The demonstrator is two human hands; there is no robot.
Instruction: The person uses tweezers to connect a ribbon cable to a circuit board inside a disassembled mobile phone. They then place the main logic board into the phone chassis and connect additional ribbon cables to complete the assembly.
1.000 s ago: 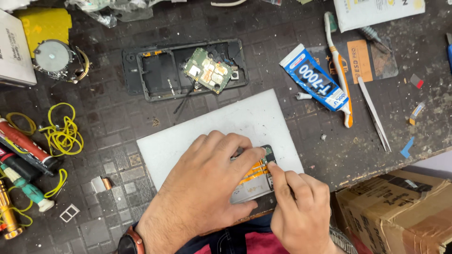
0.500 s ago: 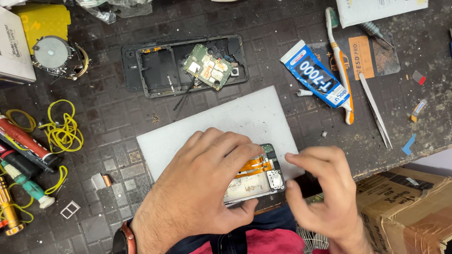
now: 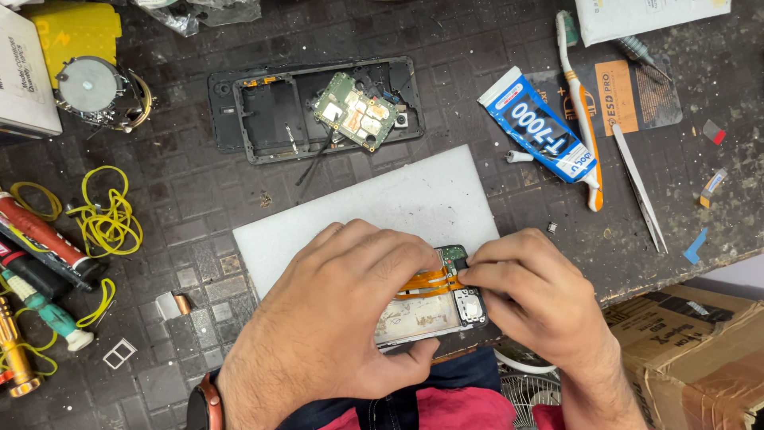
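Observation:
An opened phone (image 3: 434,306) lies on a white pad (image 3: 414,199) at the bench's front edge, its orange flex cable (image 3: 430,280) showing. My left hand (image 3: 342,310) lies flat over most of the phone and grips it. My right hand (image 3: 529,295) pinches the right end of the orange cable with its fingertips, close against the phone's green board end. Much of the phone is hidden under my left hand.
A black phone frame (image 3: 263,111) with a green circuit board (image 3: 356,110) lies behind the pad. To the right are a blue glue tube (image 3: 537,127), a toothbrush (image 3: 581,103) and tweezers (image 3: 641,195). Yellow rubber bands (image 3: 107,219) and screwdrivers (image 3: 40,310) lie left. A cardboard box (image 3: 700,358) stands lower right.
My right hand came up from below the bench edge and moved left onto the phone, its fingertips closing on the orange cable. My left hand stayed over the phone.

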